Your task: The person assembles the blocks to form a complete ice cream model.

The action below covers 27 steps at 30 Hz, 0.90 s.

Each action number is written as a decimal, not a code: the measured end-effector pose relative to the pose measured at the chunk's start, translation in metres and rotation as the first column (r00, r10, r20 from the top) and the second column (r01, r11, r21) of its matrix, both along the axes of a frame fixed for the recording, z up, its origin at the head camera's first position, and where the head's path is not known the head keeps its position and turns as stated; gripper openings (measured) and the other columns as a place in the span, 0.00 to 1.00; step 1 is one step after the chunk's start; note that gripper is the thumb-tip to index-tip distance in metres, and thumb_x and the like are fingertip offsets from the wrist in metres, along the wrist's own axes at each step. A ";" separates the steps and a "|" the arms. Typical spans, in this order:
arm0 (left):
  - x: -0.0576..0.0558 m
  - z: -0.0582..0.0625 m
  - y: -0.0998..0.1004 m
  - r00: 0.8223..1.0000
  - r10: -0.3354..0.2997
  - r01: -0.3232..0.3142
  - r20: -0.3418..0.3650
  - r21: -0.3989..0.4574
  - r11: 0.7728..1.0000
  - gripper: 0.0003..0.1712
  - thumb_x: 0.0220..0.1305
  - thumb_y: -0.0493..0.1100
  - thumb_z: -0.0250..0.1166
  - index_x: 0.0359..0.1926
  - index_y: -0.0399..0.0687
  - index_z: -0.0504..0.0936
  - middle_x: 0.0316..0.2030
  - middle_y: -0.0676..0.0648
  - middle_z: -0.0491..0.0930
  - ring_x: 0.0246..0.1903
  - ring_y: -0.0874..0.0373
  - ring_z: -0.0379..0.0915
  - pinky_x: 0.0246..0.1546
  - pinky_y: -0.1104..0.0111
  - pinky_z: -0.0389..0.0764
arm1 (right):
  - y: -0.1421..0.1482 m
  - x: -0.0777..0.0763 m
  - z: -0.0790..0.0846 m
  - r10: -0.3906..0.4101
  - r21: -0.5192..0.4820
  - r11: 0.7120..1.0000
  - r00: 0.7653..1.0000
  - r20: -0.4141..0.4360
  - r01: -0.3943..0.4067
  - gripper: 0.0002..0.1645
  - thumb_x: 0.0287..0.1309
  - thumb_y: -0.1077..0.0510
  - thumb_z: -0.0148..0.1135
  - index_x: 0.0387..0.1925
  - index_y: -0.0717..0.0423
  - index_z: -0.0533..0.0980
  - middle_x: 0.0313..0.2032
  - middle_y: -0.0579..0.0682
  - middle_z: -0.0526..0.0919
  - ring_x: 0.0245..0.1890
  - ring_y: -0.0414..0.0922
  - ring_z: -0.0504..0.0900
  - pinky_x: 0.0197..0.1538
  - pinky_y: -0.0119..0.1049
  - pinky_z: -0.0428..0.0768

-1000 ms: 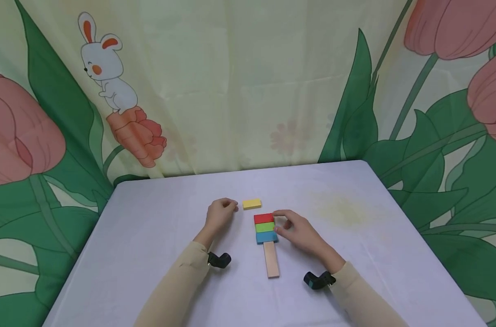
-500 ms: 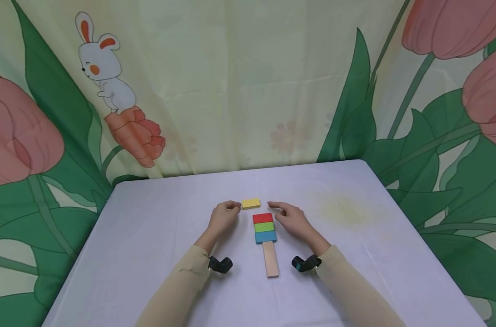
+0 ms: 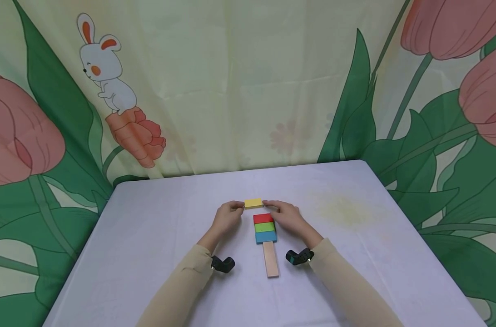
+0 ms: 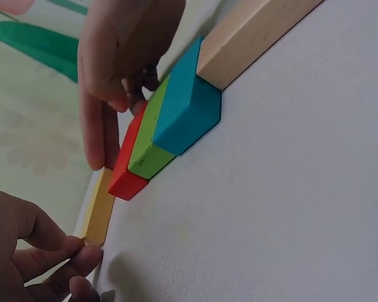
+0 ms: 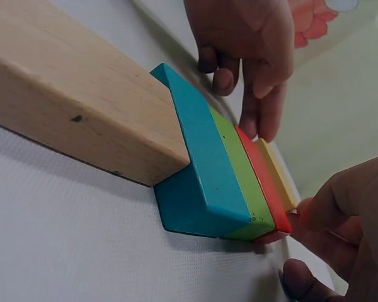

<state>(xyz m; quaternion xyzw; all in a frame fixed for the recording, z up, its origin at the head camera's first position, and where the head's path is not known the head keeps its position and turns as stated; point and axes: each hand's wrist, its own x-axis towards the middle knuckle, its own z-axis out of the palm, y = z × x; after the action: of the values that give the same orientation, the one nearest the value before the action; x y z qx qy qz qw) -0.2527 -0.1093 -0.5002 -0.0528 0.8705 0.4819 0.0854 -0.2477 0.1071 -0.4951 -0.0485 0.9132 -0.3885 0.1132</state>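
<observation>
A yellow wooden block (image 3: 253,203) lies across the far end of a row of blocks. My left hand (image 3: 227,217) touches its left end with the fingertips. From the other side, my right hand (image 3: 290,217) reaches past the red block (image 3: 263,218), its fingertips at the yellow block's right end. In the right wrist view, the left hand's fingers (image 5: 268,113) extend down to that block, the thumb apart from it. Behind the red block come a green block (image 3: 265,227) and a blue block (image 3: 266,236) in line, nearer the person. A long plain wooden block (image 3: 270,260) stretches from the blue one.
A white cloth covers the table (image 3: 150,254), with a yellowish stain (image 3: 346,209) at right. Behind the far edge hangs a printed curtain (image 3: 231,91) with a rabbit and tulips. Black wrist cameras (image 3: 222,264) are worn on both wrists.
My right hand has left the side of the red and green blocks and moved forward and left to the yellow block. My left hand has closed in on its left end, and the block has shifted slightly right.
</observation>
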 end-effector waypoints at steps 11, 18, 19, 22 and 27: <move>0.001 -0.002 0.009 0.999 -0.033 0.033 0.001 0.015 0.999 0.20 0.73 0.44 0.59 0.61 0.45 0.84 0.57 0.44 0.84 0.58 0.49 0.78 0.61 0.54 0.80 | 0.004 0.001 -0.001 -0.006 0.043 0.999 0.999 -0.033 0.007 0.26 0.71 0.54 0.56 0.68 0.46 0.77 0.68 0.51 0.78 0.68 0.55 0.74 0.64 0.57 0.63; 0.003 -0.003 0.010 0.999 -0.054 0.054 -0.006 0.005 0.999 0.20 0.74 0.44 0.58 0.61 0.45 0.84 0.57 0.45 0.84 0.62 0.47 0.75 0.65 0.51 0.76 | 0.007 0.004 0.000 -0.022 0.038 0.999 0.999 -0.023 0.023 0.26 0.70 0.54 0.57 0.67 0.46 0.78 0.67 0.50 0.79 0.65 0.54 0.76 0.61 0.55 0.65; 0.003 -0.003 0.010 0.998 -0.057 0.057 -0.008 0.005 0.998 0.20 0.74 0.44 0.58 0.61 0.45 0.84 0.58 0.45 0.84 0.63 0.47 0.74 0.65 0.51 0.76 | 0.008 0.005 0.000 -0.025 0.037 0.999 0.999 -0.021 0.026 0.26 0.70 0.54 0.57 0.67 0.46 0.78 0.67 0.50 0.80 0.64 0.54 0.77 0.61 0.54 0.65; 0.004 -0.004 0.009 0.998 -0.068 0.068 -0.016 0.004 0.998 0.20 0.74 0.44 0.57 0.60 0.46 0.85 0.57 0.45 0.84 0.63 0.47 0.74 0.65 0.51 0.76 | 0.009 0.006 -0.001 -0.032 0.038 0.999 0.999 -0.017 0.033 0.26 0.70 0.55 0.57 0.67 0.45 0.79 0.66 0.50 0.80 0.63 0.53 0.77 0.61 0.54 0.65; 0.007 -0.005 0.008 0.996 -0.085 0.085 -0.030 -0.010 0.996 0.19 0.73 0.42 0.56 0.59 0.46 0.86 0.56 0.46 0.85 0.58 0.50 0.75 0.61 0.53 0.78 | 0.012 0.009 -0.003 -0.038 0.032 0.999 0.999 -0.007 0.038 0.25 0.70 0.55 0.56 0.66 0.43 0.79 0.66 0.50 0.80 0.63 0.54 0.76 0.62 0.55 0.64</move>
<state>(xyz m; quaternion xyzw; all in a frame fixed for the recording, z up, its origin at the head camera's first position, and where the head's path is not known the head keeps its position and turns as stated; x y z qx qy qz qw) -0.2454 -0.1016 -0.5055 -0.0086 0.8752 0.4748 0.0924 -0.2385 0.1191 -0.4983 -0.0306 0.9204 -0.3757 0.1036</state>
